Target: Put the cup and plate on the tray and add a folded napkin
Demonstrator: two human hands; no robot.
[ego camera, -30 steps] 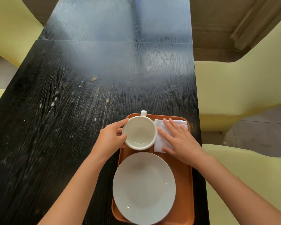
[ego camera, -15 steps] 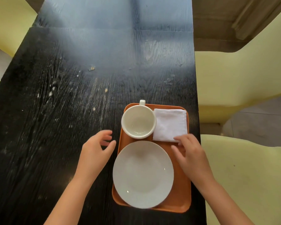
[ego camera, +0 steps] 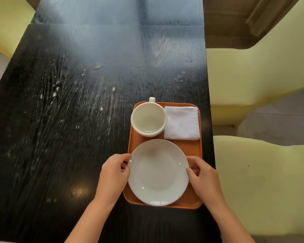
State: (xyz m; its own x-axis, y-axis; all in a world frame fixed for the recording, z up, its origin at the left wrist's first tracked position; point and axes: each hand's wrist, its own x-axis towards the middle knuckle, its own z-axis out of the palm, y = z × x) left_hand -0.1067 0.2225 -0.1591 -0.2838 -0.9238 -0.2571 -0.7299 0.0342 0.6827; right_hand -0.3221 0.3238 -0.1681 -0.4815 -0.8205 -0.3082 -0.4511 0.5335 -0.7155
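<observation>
An orange tray (ego camera: 193, 144) lies near the right edge of the black table. A white cup (ego camera: 148, 118) stands at its far left with the handle pointing away from me. Beside the cup, at the far right, lies a folded white napkin (ego camera: 182, 122). A white plate (ego camera: 158, 172) fills the near half of the tray and overhangs its left edge a little. My left hand (ego camera: 112, 174) pinches the plate's left rim. My right hand (ego camera: 203, 176) holds the right rim, thumb on top.
The black wooden table (ego camera: 68, 120) stretches away to the left and far side, with a few crumbs (ego camera: 97, 66) on it. Pale yellow chairs (ego camera: 263, 181) stand close along the right edge, and more sit at the left (ego camera: 5, 23).
My left hand let go of the cup and my right hand left the napkin. Both drew back toward me and closed on opposite sides of the plate's rim.
</observation>
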